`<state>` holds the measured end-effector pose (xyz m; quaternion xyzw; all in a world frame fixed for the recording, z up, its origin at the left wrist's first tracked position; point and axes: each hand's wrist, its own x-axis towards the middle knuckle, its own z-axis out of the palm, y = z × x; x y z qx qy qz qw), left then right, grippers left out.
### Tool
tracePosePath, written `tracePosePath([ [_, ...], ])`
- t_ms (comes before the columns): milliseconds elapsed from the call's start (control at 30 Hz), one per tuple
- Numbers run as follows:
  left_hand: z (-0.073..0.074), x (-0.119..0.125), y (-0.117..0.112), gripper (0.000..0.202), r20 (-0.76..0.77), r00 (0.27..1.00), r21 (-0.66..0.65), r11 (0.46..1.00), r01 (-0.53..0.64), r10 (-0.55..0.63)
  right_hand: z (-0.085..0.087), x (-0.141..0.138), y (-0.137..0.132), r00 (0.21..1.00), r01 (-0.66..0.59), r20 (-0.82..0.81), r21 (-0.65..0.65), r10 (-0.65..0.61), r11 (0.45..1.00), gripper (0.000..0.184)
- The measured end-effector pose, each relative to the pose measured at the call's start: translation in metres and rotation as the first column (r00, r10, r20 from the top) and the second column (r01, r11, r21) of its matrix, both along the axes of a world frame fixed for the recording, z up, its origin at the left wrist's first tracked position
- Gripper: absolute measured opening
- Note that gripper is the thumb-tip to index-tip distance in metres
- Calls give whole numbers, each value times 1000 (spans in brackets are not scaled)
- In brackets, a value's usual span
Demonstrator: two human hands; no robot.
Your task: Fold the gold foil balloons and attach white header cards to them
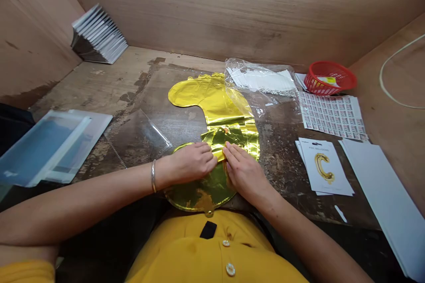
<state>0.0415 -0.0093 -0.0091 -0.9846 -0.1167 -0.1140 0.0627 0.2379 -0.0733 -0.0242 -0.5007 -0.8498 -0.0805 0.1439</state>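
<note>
A flat gold foil balloon (221, 108), shaped like a C, lies in front of me with its lower end near my body. Part of its middle is folded over, making a shiny crease. My left hand (194, 161) is closed on the foil at the left of this fold, its fingers curled. At the right of the fold, my right hand (244, 168) grips the foil, with its fingers close together and their tips on the crease. The two hands almost meet. What lies beneath the fingers is hidden.
Clear plastic sleeves (63, 141) lie left. Stacked packets (99, 37) lean in the back left corner. Behind the balloon are a bag of white sticks (262, 79), a red basket (332, 75) and a sticker sheet (332, 115). Balloon cards (327, 168) and white sheets (381, 190) lie right.
</note>
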Motion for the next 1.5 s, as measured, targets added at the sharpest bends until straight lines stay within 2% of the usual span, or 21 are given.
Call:
tracePosePath([
  [100, 10, 12, -30, 21, 110, 992, -69, 996, -55, 62, 8, 3, -14, 998, -34, -45, 48, 37, 998, 27],
  [200, 15, 20, -52, 25, 233, 970, -314, 950, 4, 72, 11, 14, -22, 987, -143, -77, -25, 141, 989, 27],
  [300, 3, 12, -45, 23, 252, 964, -419, 908, 26, 89, 10, 31, -20, 964, -223, -168, -77, 208, 972, 26],
  [367, -10, 0, -32, 26, 209, 971, -397, 918, -23, 115, 10, 41, -19, 960, -216, -201, -89, 195, 972, 32],
  [467, -25, -16, -17, 37, 184, 979, -401, 916, -9, 90, 10, 44, -26, 972, -164, -191, -141, 135, 976, 44],
  [567, -24, -27, -14, 36, 228, 969, -495, 868, 32, 94, 7, 37, -37, 963, -108, -262, -181, 58, 978, 43],
  [667, -15, -33, -15, 38, 265, 945, -620, 784, 17, 190, 2, 33, -41, 925, -39, -378, -197, -39, 980, 39],
  [700, -13, -34, -15, 39, 270, 938, -636, 771, 5, 217, 0, 33, -41, 914, -25, -400, -205, -60, 978, 39],
  [767, -11, -32, -17, 41, 277, 937, -606, 795, -3, 215, -1, 33, -41, 903, -17, -421, -227, -82, 974, 39],
  [900, -17, -17, -20, 29, 270, 957, -458, 888, 34, 102, 1, 33, -41, 900, -18, -424, -275, -104, 961, 38],
  [1067, -21, -9, -24, 16, 252, 958, -407, 913, -22, 135, 2, 35, -44, 857, -5, -493, -298, -149, 954, 37],
  [1200, -21, -13, -29, 17, 253, 942, -426, 900, -97, 221, 1, 36, -43, 810, 32, -555, -283, -191, 959, 22],
  [1300, -18, -12, -32, 13, 218, 918, -445, 871, -209, 332, 1, 30, -41, 785, 124, -557, -285, -270, 951, 16],
  [1400, -12, -6, -32, 17, 144, 869, -445, 816, -370, 473, 2, 22, -38, 790, 248, -501, -266, -354, 931, 21],
  [1500, -5, 1, -29, 20, 83, 835, -437, 773, -460, 544, 2, 17, -35, 804, 325, -430, -261, -411, 909, 26],
])
